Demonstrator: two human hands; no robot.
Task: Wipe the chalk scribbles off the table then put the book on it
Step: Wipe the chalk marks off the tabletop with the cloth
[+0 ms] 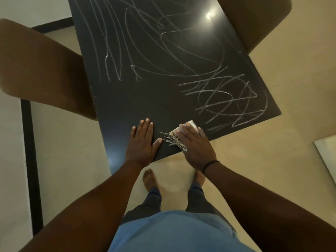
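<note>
Down at the near edge of the dark, glossy rectangular table (127, 99), the right hand (195, 145) lies flat on a folded pale cloth with a frayed, fringed edge (174, 136), fingers straight and close together, pressing the cloth against the tabletop without curling round it. A thin dark band (211, 165) circles that wrist. Just beside the cloth, on its fringed side, the left hand (142, 140) rests palm-down on the bare table surface, fingers straight and slightly spread, thumb (157, 142) angled out toward the cloth's fringe but not quite touching it. White chalk scribbles (227, 99) cover much of the table: a dense tangle sits just beyond the cloth toward the table's near right corner, and long loops and strokes run across the far half. The strip of table around the left hand shows no chalk. Two brown rounded chairs (41, 70) stand against the table's long sides, one on each. Below the table's near edge, the person's bare feet (150, 180) stand on a pale tiled floor (272, 160). No book shows anywhere in view.
</note>
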